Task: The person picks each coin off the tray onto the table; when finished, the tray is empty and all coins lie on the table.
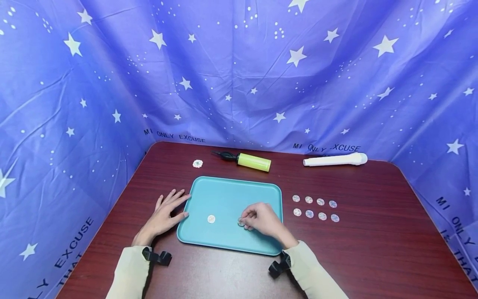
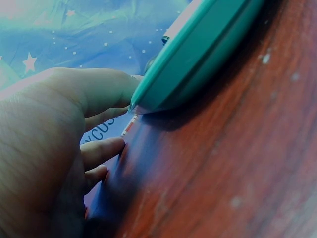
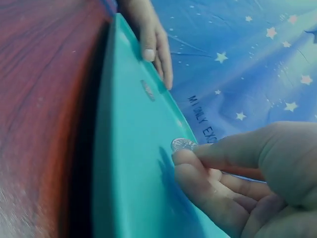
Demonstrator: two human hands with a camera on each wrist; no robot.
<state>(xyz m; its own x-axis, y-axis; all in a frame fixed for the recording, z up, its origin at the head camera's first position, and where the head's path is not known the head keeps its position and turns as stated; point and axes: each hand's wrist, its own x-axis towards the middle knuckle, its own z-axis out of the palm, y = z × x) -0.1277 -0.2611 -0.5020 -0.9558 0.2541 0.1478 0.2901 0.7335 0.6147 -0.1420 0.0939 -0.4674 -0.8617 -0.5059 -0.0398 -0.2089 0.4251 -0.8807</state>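
Note:
A teal tray (image 1: 231, 191) lies on the table, and one round silvery disc (image 1: 211, 219) with a patterned face rests in its left half. Over the tray's right half, my right hand (image 1: 263, 220) pinches another silvery, coin-like disc (image 3: 183, 144) between thumb and fingertips. The right wrist view shows that disc tilted up, its shadow falling on the tray. My left hand (image 1: 164, 218) is spread at the tray's left edge, thumb and index fingertip at the rim. In the left wrist view its fingers (image 2: 106, 91) reach along the tray's outer side.
Two rows of similar discs (image 1: 309, 214) lie right of the tray. Behind it are a yellow-green hand pump (image 1: 254, 162) with a black nozzle, a white stick-shaped object (image 1: 334, 160) and a small white scalloped piece (image 1: 198, 163). Blue star-printed cloth (image 1: 231, 83) surrounds the table.

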